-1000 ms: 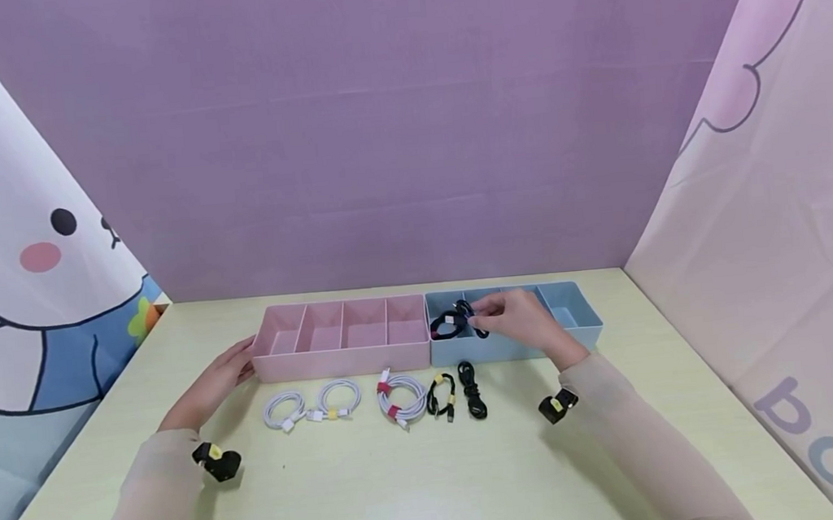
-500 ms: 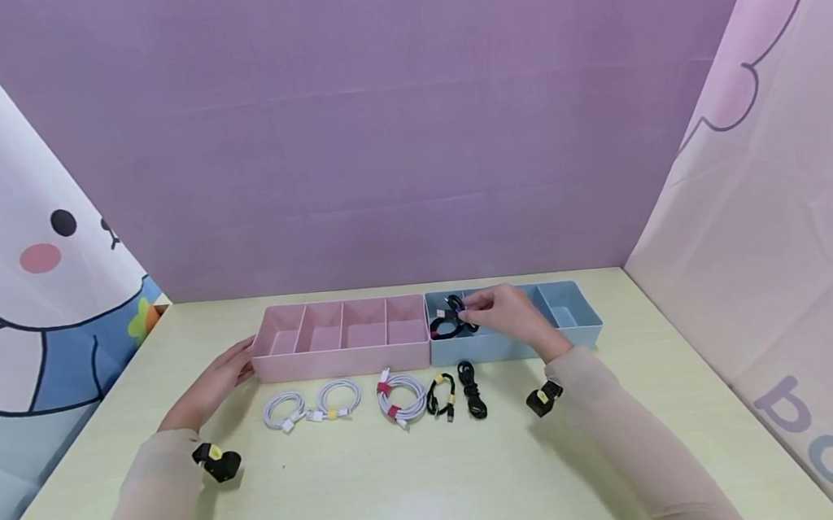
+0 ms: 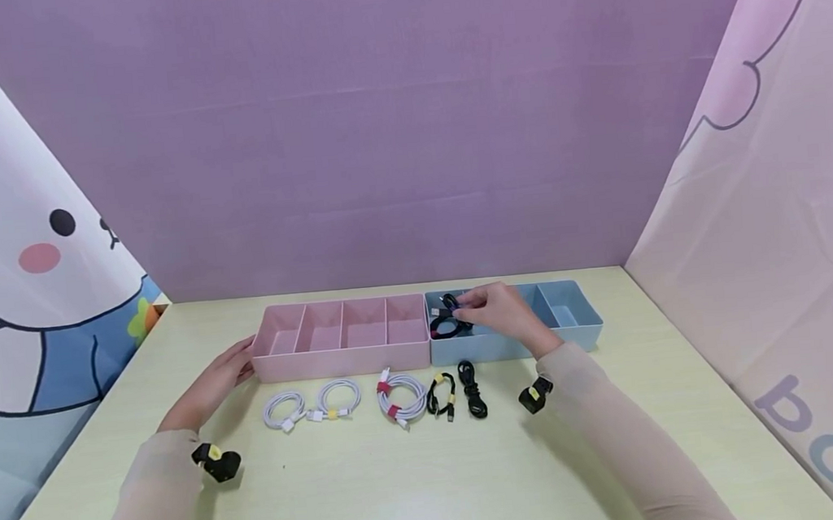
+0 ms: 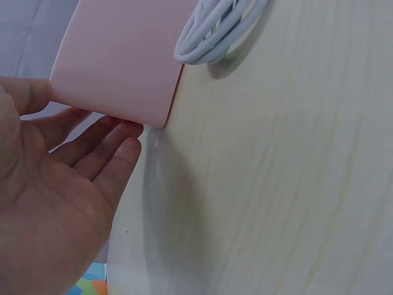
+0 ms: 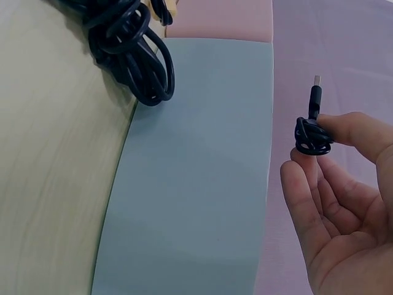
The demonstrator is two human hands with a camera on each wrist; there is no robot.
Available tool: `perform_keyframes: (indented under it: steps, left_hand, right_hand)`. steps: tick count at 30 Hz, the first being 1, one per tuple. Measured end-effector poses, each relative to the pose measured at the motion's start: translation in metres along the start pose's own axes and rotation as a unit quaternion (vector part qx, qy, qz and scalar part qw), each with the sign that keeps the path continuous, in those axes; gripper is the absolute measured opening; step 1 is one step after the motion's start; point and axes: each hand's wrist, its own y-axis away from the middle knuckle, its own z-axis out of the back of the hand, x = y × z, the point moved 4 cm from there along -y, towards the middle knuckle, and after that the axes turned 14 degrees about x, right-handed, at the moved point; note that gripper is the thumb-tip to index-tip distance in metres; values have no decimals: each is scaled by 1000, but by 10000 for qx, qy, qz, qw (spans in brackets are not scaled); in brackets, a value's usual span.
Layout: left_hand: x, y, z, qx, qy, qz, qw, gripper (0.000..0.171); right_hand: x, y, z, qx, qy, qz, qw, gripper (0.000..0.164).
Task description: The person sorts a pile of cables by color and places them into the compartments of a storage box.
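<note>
The table [image 3: 377,500] carries everything. The pink box [image 3: 344,362] and the blue box [image 3: 519,346] stand end to end along its far edge, the blue one toward the far right corner. Resting the left hand [image 3: 216,382] against the pink box's left end looks useful as a brace: its fingers touch that end, relaxed and gripping nothing. Light pressure should do — a hard push could slide both boxes toward the table's right edge.

The right hand [image 3: 505,314] pinches a small black bundle [image 5: 313,136] between thumb and fingertips, over the blue box's left end, near its far edge. The step in hand seems to be settling this bundle into the left compartment. A black loop [image 3: 457,328] lies there, so it would be best to lower the bundle straight down and let go only once it sits below the rim. Between the boxes and the table's near edge, the thick white cable [image 3: 418,398], the yellow-tied cable [image 3: 430,396] and the dark cord [image 3: 472,390] lie close; a low sleeve could brush them. Mind the plug [image 5: 315,98] — it sticks out toward the pink box and might catch on the rim or the loop.
</note>
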Motion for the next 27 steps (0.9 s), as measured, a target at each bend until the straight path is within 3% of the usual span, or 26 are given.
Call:
perform_keyframes:
  steps: [6,27]
  left_hand:
    - [1,0,0,40,-9,122,9999,75]
    - [0,0,-1,29,-4,54,10000,75]
  right_hand:
    - [0,-2,-2,-39,-16,-27,10000,36]
    - [-2,3,2,200,-88,100,9997,41]
